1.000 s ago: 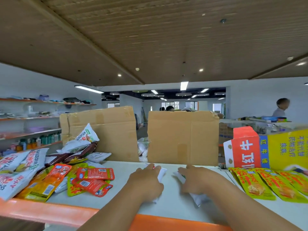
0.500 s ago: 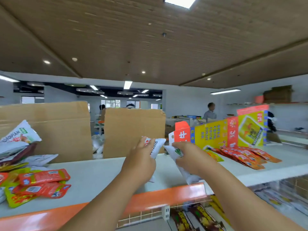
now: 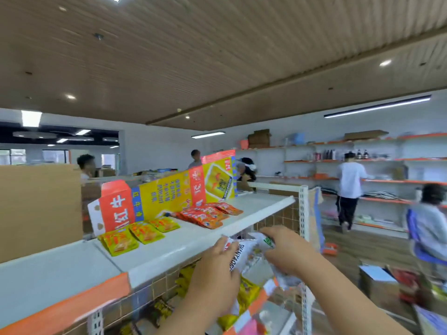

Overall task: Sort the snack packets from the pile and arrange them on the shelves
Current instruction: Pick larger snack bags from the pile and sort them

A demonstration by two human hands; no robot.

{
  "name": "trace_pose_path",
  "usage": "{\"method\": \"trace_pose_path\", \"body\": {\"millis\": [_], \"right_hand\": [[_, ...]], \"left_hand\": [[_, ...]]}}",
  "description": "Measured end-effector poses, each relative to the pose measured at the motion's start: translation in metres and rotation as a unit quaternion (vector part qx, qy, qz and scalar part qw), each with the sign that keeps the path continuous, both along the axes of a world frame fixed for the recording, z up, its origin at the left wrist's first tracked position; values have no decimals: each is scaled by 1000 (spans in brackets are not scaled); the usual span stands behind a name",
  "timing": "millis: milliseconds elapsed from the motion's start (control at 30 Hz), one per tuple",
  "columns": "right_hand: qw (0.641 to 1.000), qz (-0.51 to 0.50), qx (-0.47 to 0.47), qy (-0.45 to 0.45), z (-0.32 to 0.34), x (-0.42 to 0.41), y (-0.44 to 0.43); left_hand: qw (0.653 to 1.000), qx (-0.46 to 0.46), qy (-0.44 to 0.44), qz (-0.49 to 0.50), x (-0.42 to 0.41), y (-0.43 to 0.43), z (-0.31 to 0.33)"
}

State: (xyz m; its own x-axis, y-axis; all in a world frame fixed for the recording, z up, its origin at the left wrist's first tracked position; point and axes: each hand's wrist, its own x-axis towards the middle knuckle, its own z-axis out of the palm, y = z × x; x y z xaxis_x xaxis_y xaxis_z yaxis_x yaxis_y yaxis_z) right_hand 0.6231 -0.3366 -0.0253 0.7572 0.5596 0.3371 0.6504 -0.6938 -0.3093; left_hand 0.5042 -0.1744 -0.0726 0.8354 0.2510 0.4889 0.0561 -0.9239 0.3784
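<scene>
My left hand point(image 3: 215, 274) grips a white snack packet point(image 3: 238, 253) with black lettering, just below the front edge of the top shelf point(image 3: 169, 247). My right hand point(image 3: 287, 252) grips a second white packet point(image 3: 266, 243) with a green mark, close beside the first. Both packets are partly hidden by my fingers. On the top shelf lie yellow packets point(image 3: 137, 234) and a row of red-orange packets point(image 3: 208, 213). Below the shelf edge, more yellow packets point(image 3: 244, 293) lie on lower shelves.
A flattened yellow and red display carton point(image 3: 169, 197) stands behind the packets, with a cardboard box point(image 3: 38, 204) at left. A shelf upright point(image 3: 303, 209) stands right of my hands. Several people stand by wall shelves point(image 3: 377, 182) at right; boxes point(image 3: 377, 284) sit on the floor.
My view has swung to the right and the pile has left the frame. Both hands lifted the white packets off the top shelf and carried them right and down below its front edge.
</scene>
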Motion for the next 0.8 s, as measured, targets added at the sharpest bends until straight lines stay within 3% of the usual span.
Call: {"method": "trace_pose_path", "body": {"millis": [200, 433, 600, 800], "right_hand": [[997, -58, -5, 52, -44, 83, -102], [990, -62, 2, 127, -98, 164, -167], [987, -56, -25, 148, -126, 214, -184], [987, -39, -41, 149, -155, 261, -161]], "left_hand": [[996, -39, 64, -44, 103, -81, -45], [983, -144, 115, -14, 193, -129, -98], [969, -221, 113, 20, 241, -146, -128], [967, -220, 117, 49, 286, -143, -151]]}}
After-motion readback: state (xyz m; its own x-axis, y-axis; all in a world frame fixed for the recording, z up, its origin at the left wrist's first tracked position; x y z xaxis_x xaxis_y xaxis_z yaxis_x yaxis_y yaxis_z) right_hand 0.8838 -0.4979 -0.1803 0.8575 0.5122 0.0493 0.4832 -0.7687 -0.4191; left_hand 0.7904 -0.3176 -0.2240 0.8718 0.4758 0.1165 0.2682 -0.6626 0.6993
